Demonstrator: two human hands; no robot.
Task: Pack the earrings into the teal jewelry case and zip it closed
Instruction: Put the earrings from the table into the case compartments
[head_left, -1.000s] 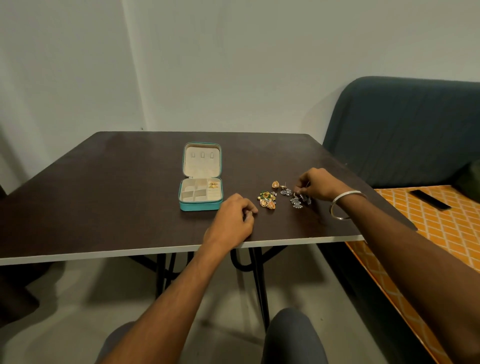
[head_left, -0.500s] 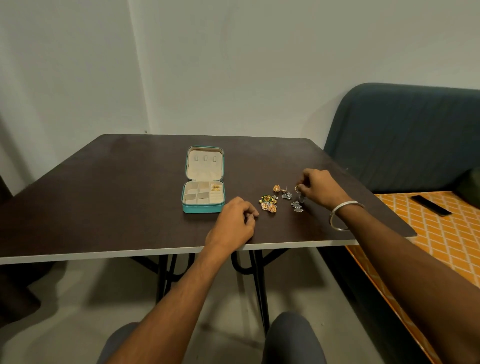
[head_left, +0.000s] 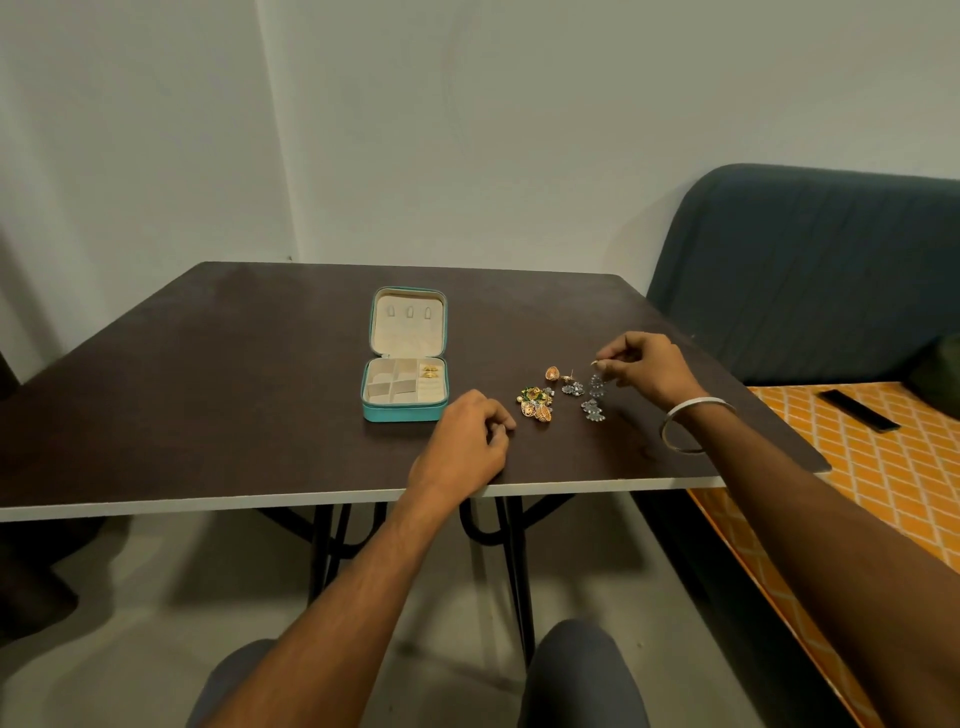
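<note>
The teal jewelry case (head_left: 402, 412) lies open on the dark table (head_left: 208, 395), lid flat behind it, with a gold earring (head_left: 429, 371) in its back right compartment. Right of the case lie several loose earrings: a green and gold cluster (head_left: 535, 402), a small gold one (head_left: 552, 373) and silver ones (head_left: 592, 409). My right hand (head_left: 644, 369) pinches the hook of a silver earring (head_left: 597, 385) that dangles just above the table. My left hand (head_left: 462, 447) rests on the table near its front edge, fingers curled and holding nothing.
A dark blue sofa back (head_left: 810, 270) stands to the right of the table. Beside it an orange patterned cushion (head_left: 883, 467) carries a black remote (head_left: 860, 410). A metal bangle (head_left: 693, 423) sits on my right wrist. My knees show under the table.
My right hand has lifted from the silver earrings, raising one by its hook. My left hand stays in the same spot on the table.
</note>
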